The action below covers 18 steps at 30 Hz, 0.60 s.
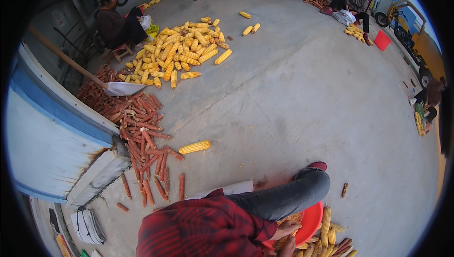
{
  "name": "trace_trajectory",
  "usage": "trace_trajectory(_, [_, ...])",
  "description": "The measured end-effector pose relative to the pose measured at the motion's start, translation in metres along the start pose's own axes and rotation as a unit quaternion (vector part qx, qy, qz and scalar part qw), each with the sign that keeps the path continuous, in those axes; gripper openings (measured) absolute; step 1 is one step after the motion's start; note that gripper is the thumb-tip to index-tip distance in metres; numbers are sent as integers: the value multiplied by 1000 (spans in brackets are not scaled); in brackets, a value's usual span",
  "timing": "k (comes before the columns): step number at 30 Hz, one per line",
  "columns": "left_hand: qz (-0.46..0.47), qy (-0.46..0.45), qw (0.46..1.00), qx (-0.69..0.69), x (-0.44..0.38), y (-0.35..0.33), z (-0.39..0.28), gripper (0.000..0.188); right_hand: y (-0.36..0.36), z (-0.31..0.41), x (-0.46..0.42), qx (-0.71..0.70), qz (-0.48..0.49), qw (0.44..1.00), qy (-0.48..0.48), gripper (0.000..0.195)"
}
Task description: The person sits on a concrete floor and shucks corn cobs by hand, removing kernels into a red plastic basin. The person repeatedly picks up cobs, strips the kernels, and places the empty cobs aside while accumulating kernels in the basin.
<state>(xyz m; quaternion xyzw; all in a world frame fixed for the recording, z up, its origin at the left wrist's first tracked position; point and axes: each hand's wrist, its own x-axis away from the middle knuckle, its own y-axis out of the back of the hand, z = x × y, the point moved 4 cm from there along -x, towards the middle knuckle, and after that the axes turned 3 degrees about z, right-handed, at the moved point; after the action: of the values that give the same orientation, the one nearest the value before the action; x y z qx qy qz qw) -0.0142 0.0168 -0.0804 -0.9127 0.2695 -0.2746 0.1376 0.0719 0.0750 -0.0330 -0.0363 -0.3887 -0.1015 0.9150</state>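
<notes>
At the lower edge, my left hand (pixel 286 229), below a red plaid sleeve, is over a red plastic basin (pixel 314 218). Close beneath it, my right hand (pixel 289 247) is partly cut off by the picture's edge. The fingers of both hands are curled and near each other; whether they grip an ear of corn is too small to tell. Loose yellow kernels (pixel 295 217) lie in the basin. My jeans-clad leg (pixel 280 198) passes over its far side. Several ears of corn (pixel 326 221) and some reddish stripped cobs (pixel 343 245) lie beside the basin.
A large pile of corn ears (pixel 184 49) and a heap of stripped cobs (pixel 142 115) lie on the concrete floor, with a shovel (pixel 124 88) between them. One ear (pixel 195 146) lies apart. Three people sit farther off, near a red bucket (pixel 383 40) and a yellow vehicle (pixel 427 51).
</notes>
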Motion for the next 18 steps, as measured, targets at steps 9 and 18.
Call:
trace_trajectory(9, [73,18,997,2,13,-2,-57,25,-7,15,3,-25,-15,998,-59,46])
trace_trajectory(18, [-5,70,996,60,10,-2,-32,15,-17,31,25,-21,-67,989,-131,52])
